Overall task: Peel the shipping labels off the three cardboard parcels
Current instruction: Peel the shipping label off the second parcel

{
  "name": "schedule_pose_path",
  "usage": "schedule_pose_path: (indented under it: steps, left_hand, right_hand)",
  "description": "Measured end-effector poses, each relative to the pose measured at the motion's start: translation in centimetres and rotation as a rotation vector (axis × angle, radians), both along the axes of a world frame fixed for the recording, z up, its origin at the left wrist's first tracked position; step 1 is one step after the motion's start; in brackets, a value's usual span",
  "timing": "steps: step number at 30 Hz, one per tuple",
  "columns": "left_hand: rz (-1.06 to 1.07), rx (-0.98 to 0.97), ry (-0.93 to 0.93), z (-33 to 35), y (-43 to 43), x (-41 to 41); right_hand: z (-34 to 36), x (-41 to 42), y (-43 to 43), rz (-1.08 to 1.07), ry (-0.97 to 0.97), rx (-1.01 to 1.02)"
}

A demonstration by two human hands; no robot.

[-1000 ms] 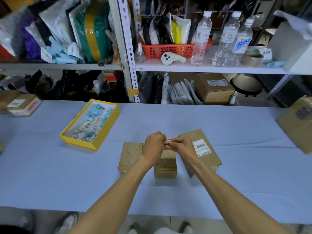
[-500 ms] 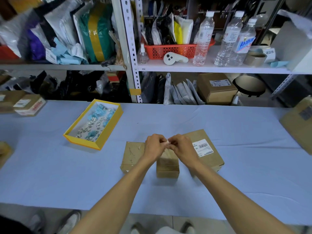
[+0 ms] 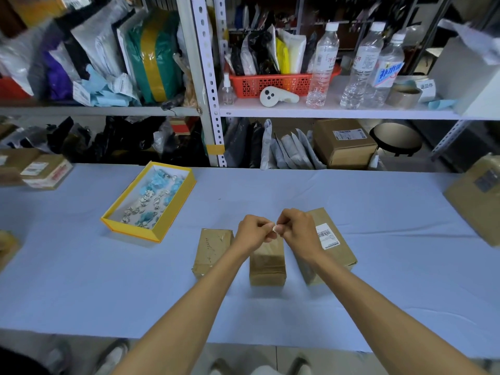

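Observation:
Three brown cardboard parcels stand side by side on the blue table. The left parcel (image 3: 212,250) has a bare top with faint marks. The middle parcel (image 3: 267,262) also shows no label. The right parcel (image 3: 328,244) carries a white barcode label (image 3: 326,236). Above the middle parcel, my left hand (image 3: 253,233) and my right hand (image 3: 297,230) meet, fingers pinched together on a small crumpled white label scrap (image 3: 276,228). Most of the scrap is hidden by my fingers.
A yellow tray (image 3: 135,228) with several crumpled blue and white label scraps lies to the left. More labelled boxes (image 3: 46,171) sit at the far left, and a large box (image 3: 479,201) at the right edge. Shelving crammed with bags and bottles runs behind the table.
Both hands stay pinched together over the middle parcel, working the white scrap between the fingers. The parcels have not moved; the camera shifted slightly.

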State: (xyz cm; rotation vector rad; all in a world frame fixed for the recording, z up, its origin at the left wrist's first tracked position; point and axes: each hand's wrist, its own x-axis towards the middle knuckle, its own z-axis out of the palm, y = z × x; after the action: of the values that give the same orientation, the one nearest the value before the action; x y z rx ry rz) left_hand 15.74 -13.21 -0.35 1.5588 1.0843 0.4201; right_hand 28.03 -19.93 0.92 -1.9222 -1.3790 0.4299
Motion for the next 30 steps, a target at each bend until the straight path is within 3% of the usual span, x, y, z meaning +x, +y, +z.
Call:
schedule_pose_path:
  steps: [4, 8, 12, 21, 30]
  left_hand:
    - [0.028, -0.008, 0.051, 0.8, 0.6, 1.1]
    - [-0.093, 0.053, 0.104, 2.0, 0.7, 2.8]
    - [-0.235, 0.165, 0.229, 2.5, 0.9, 5.1]
    - [-0.614, 0.507, 0.382, 5.3, -0.9, 13.0]
    - [-0.703, 0.604, 0.438, 6.8, -4.1, 21.8]
  right_hand:
    - [0.5, 0.2, -0.6, -0.093, 0.240, -0.029]
    - [1.5, 1.5, -1.6, -0.255, 0.335, 0.036]
    - [1.7, 3.9, -2.6, -0.303, 0.227, -0.036]
    - [3.5, 10.1, -7.7, -0.494, 0.175, -0.124]
    - [5.0, 19.4, -12.3, -0.544, 0.085, -0.135]
